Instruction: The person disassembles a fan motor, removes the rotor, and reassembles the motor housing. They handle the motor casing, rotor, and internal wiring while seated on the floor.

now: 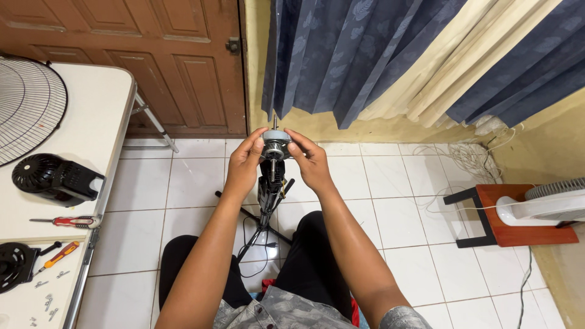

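A bare fan motor with a thin shaft sticking up sits on top of a black fan stand that rises between my knees. My left hand grips the motor's left side. My right hand holds its right side, fingers curled over the silver housing. Black cables hang from the stand down to the white tiled floor.
A white folding table at left carries a wire fan grille, a black motor cover, another black part, a red screwdriver, an orange screwdriver and several loose screws. A white fan rests on a wooden stool at right, near coiled white cable.
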